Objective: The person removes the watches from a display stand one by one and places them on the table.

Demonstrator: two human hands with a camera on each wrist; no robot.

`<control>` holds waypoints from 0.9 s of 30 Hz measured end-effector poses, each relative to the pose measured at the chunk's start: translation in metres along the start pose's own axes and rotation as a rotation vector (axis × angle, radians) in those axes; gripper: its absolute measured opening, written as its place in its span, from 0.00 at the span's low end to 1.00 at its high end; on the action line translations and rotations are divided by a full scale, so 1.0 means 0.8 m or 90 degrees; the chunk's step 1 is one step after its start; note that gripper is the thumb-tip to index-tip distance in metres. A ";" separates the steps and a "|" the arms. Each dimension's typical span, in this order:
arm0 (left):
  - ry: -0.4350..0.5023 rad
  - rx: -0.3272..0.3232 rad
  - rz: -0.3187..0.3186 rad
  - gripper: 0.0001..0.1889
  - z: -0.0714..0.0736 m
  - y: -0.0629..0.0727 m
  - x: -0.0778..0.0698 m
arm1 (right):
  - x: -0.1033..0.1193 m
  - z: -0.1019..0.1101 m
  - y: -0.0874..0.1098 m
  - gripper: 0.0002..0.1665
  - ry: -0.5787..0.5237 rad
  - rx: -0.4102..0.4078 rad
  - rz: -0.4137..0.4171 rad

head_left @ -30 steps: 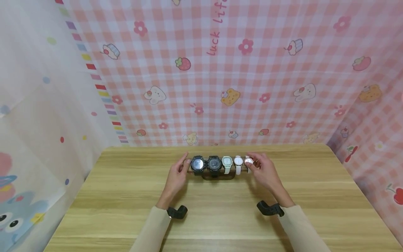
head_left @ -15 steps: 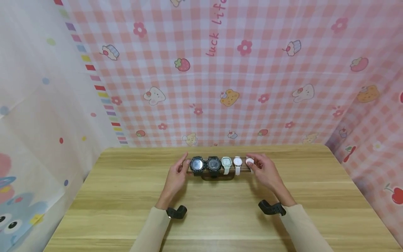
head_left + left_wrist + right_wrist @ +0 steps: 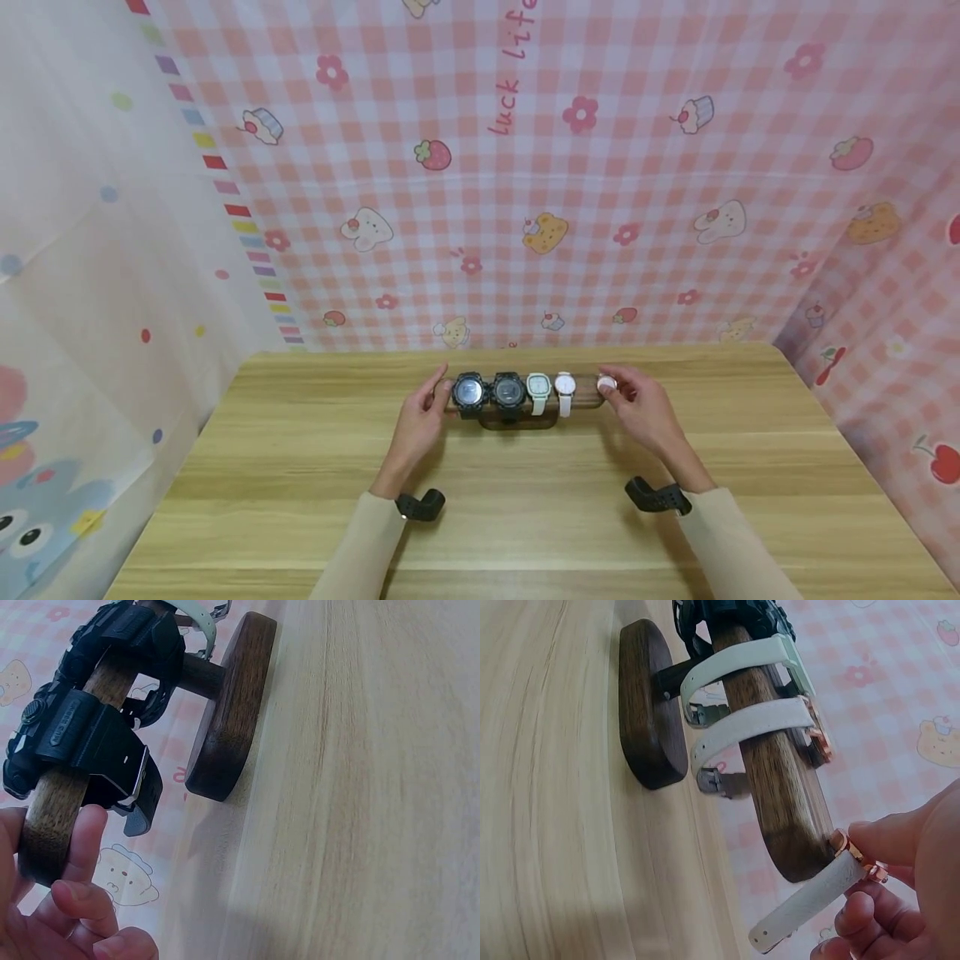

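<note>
A dark wooden watch stand (image 3: 588,390) stands near the back of the table, its bar raised over an oblong base (image 3: 649,712). My left hand (image 3: 420,421) holds the bar's left end between thumb and fingers. Two chunky black watches (image 3: 75,735) sit on the bar nearest that hand. Beyond them come a mint-green square watch (image 3: 538,387) and a white-strapped watch (image 3: 565,385) with a rose-gold case. At the bar's right end, my right hand (image 3: 647,412) pinches another white-strapped watch (image 3: 810,900) by its rose-gold case. Its strap hangs right at the bar's tip.
The wood-grain table (image 3: 517,517) extends toward me. Behind it hangs a pink checked cloth (image 3: 480,183), with pale printed cloth (image 3: 180,250) on the left. Each wrist wears a black camera mount (image 3: 423,505).
My right hand has drawn the end white-strapped watch rightward along the bar to its tip, baring wood beside the other white watch. My left hand keeps its place on the bar's left end.
</note>
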State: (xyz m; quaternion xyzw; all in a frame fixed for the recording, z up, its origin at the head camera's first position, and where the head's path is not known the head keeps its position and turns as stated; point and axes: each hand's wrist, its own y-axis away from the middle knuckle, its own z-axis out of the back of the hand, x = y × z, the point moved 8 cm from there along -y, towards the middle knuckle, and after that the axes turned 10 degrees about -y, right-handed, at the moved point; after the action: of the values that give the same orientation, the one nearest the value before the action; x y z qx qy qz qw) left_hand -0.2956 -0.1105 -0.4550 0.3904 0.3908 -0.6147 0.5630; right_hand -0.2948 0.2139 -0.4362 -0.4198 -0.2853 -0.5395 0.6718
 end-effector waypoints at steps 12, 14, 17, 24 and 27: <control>-0.007 -0.027 -0.010 0.24 -0.007 -0.022 0.043 | 0.003 0.030 0.017 0.19 0.038 -0.015 0.008; -0.011 -0.029 -0.012 0.23 -0.006 -0.022 0.043 | 0.005 0.032 0.020 0.18 0.042 -0.012 0.016; -0.019 -0.031 -0.014 0.23 -0.006 -0.023 0.043 | 0.009 0.037 0.024 0.18 0.056 -0.008 0.031; -0.024 -0.031 -0.013 0.24 -0.006 -0.024 0.042 | 0.021 0.048 0.035 0.17 0.072 -0.018 0.074; -0.023 -0.031 -0.012 0.24 -0.006 -0.023 0.042 | 0.027 0.050 0.040 0.16 0.076 -0.022 0.100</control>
State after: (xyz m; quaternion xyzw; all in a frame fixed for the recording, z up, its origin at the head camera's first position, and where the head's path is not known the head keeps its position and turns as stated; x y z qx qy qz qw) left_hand -0.3160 -0.1177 -0.4873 0.3613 0.3992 -0.6172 0.5737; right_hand -0.2554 0.2406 -0.4071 -0.4195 -0.2014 -0.5143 0.7204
